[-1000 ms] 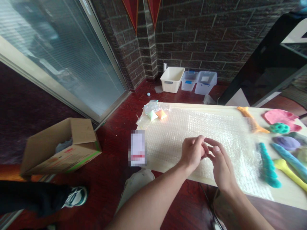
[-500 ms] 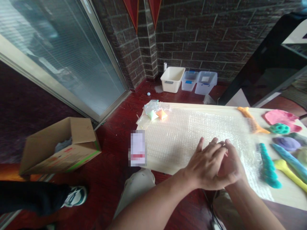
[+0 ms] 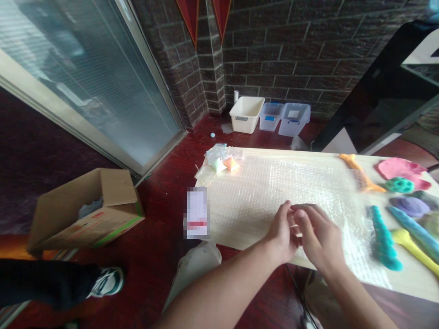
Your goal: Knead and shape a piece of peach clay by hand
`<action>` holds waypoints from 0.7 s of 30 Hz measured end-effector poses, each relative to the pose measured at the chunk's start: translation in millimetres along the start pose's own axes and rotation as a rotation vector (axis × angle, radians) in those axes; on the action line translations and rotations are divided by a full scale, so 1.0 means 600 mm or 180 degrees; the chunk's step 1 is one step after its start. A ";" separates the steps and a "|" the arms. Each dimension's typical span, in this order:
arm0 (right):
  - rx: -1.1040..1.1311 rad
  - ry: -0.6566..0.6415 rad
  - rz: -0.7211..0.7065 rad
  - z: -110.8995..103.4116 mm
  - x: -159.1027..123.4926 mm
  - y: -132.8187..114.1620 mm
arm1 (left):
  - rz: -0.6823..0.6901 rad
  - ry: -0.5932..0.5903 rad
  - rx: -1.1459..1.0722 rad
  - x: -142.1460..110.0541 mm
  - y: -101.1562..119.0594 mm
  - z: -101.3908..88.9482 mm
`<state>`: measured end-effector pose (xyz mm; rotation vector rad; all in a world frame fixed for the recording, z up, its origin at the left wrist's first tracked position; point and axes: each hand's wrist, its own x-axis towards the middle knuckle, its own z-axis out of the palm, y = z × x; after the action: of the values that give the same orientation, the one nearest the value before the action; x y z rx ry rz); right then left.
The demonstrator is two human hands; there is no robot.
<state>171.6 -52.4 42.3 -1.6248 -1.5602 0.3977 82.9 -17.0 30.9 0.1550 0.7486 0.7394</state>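
Above the near edge of the table, my left hand (image 3: 284, 235) and my right hand (image 3: 324, 237) meet with fingers curled inward and touching. Whatever lies between them, if anything, is hidden by the fingers. Beneath them a sheet of bubble wrap (image 3: 247, 196) covers much of the pale wooden tabletop (image 3: 416, 283). Just right of my right hand lies a knobbly teal clay-like piece (image 3: 384, 240). Beside it are a yellow piece (image 3: 413, 246) with a rounded end and a long blue one (image 3: 413, 228).
Small bags of pale green (image 3: 217, 165) and orange material (image 3: 232, 165) lie at the far left corner. Orange (image 3: 363, 176), pink (image 3: 399, 170), green (image 3: 399, 184) and purple shapes (image 3: 409, 205) sit at right. An open carton (image 3: 116, 219) and plastic bins (image 3: 247, 121) stand on the floor.
My hands were laid palm to palm, the left over the right with fingers extended. Now they have turned upright, with both sets of fingers curled together. The table things have not moved.
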 end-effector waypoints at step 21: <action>0.3078 0.0111 0.1867 0.025 0.000 0.028 | 0.1332 0.0250 0.1826 -0.012 0.049 0.004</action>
<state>172.0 -45.5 21.0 -1.2254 -0.6116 1.2050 64.4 0.3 47.9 0.8257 1.0050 0.9117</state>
